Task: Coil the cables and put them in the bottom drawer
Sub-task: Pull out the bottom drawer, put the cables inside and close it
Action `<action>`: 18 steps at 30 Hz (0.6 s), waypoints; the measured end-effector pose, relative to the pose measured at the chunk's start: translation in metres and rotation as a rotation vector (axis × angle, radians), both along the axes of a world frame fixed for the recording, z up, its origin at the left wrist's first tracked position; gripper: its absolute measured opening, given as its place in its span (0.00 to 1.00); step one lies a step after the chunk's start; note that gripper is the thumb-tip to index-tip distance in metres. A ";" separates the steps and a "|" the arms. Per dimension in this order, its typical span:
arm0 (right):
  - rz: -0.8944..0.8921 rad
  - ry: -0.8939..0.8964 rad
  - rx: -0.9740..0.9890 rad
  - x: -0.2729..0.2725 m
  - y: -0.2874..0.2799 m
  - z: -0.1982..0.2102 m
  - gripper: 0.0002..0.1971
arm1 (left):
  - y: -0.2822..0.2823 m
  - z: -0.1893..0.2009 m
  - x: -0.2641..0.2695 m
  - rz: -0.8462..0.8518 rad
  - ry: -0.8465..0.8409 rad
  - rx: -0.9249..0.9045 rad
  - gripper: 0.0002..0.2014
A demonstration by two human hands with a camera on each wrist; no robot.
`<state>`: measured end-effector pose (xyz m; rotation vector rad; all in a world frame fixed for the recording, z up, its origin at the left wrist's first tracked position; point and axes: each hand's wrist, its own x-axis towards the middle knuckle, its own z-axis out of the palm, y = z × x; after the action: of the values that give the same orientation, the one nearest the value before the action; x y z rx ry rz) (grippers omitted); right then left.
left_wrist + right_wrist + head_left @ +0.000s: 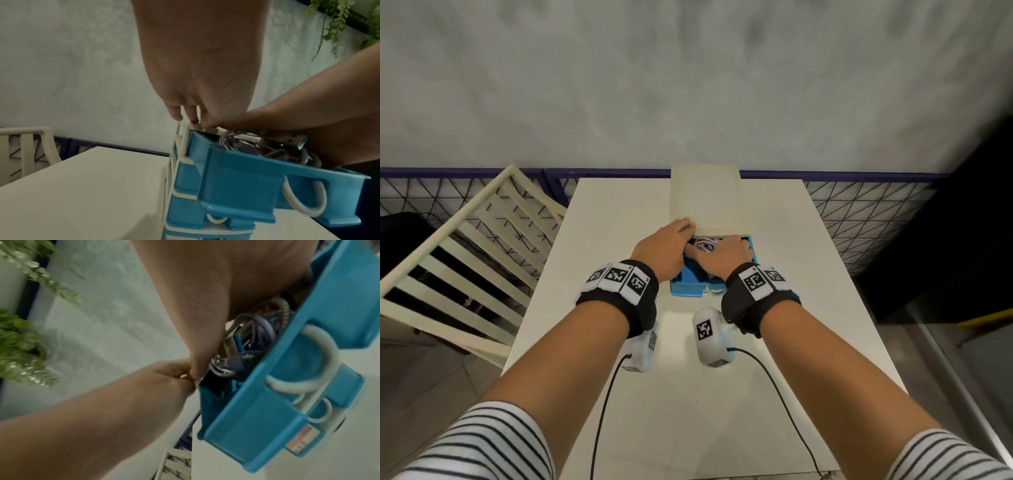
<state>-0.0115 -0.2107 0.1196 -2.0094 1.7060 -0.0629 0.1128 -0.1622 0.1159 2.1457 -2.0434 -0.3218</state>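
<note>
You're at the stowing step: your right hand [726,257] reaches into the pulled-out blue drawer [686,286], grip hidden, over the coiled cables [265,146]. Beyond the drawer, your left hand [666,245] steadies the cabinet top [709,198], fingers straight. I'd judge you next withdraw and push it shut; this looks like the top drawer.

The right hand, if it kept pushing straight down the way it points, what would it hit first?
Most likely the cables coiled in the open drawer: the right hand already reaches into it, though actual contact is hidden.
</note>
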 end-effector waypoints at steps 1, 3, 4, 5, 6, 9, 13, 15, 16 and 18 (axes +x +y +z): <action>0.008 -0.037 -0.007 -0.004 0.002 0.000 0.53 | 0.000 0.000 0.000 -0.001 0.000 0.001 0.32; 0.022 -0.130 -0.042 -0.015 0.012 0.001 0.50 | 0.000 0.001 -0.001 -0.001 0.003 0.003 0.33; 0.055 -0.148 -0.088 -0.021 0.018 0.001 0.48 | 0.000 0.001 -0.001 0.000 0.006 0.001 0.33; 0.111 -0.139 -0.159 -0.027 0.025 -0.001 0.45 | 0.000 0.001 -0.001 0.001 0.007 0.000 0.33; 0.178 -0.110 -0.245 -0.031 0.031 -0.003 0.42 | 0.001 0.001 -0.001 0.003 0.006 -0.004 0.34; 0.331 -0.002 -0.370 -0.033 0.037 -0.009 0.34 | 0.002 0.003 -0.004 0.020 0.023 -0.014 0.32; 0.314 0.021 -0.256 -0.019 0.026 -0.013 0.34 | 0.002 0.007 -0.005 0.005 0.073 -0.006 0.30; 0.290 0.016 -0.227 -0.011 0.022 -0.016 0.34 | 0.001 0.007 -0.005 0.005 0.093 0.015 0.30; 0.275 0.005 -0.224 -0.008 0.022 -0.018 0.34 | 0.001 0.008 -0.005 0.007 0.102 0.021 0.30; 0.238 -0.038 -0.235 -0.005 0.024 -0.022 0.33 | 0.001 0.008 -0.005 0.012 0.120 0.022 0.28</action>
<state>-0.0163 -0.1871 0.0974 -2.3543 1.4817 -0.2278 0.1078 -0.1616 0.1243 2.0960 -1.9693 -0.4614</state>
